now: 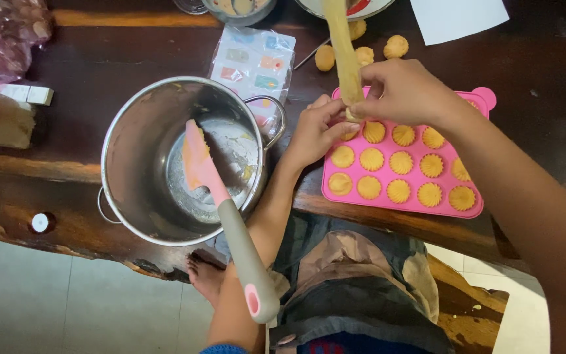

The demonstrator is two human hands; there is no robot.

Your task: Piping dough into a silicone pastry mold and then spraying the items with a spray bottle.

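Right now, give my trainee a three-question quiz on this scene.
1. True or false: the spatula lies flat on the table.
2. Which thing do both hands grip? A) steel pot B) piping bag C) pink mould
3. Fill in: the left hand and right hand meet over the mould's ____ edge.

Key:
1. False; it leans in the pot, handle sticking out over the rim.
2. B
3. Far, by its top-left corner as the head view shows it.
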